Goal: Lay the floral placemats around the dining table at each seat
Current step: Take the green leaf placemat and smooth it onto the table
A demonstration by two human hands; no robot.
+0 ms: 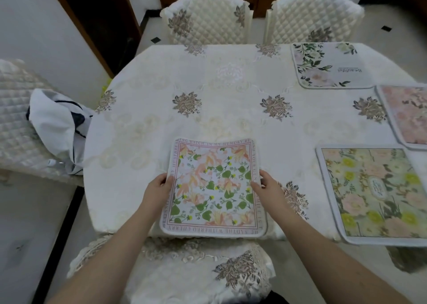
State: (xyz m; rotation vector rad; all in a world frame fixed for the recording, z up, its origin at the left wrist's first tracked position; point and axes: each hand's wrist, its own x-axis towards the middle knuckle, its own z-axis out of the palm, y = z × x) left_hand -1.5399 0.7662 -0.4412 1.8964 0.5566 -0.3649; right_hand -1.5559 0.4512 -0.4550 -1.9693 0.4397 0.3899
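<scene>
Now, at the near seat: a floral placemat with a lettered border lies at the table's near edge, its far edge lifted in a slight curl.
Left hand: grips the mat's left edge, thumb on top, fingers curled under.
Right hand: grips the mat's right edge, thumb on top, fingers clamped beneath.
Table: covered by a cream embroidered tablecloth.
Other mats: 3 lie on the right side; a green-and-yellow placemat at the near right, a pink placemat cut off by the right frame edge, a white placemat with leaves at the far right seat.
Chairs: 2 quilted chairs stand at the far side; a lace-covered chair sits just below the held mat.
Left side: a white cloth bag rests on a quilted seat.
</scene>
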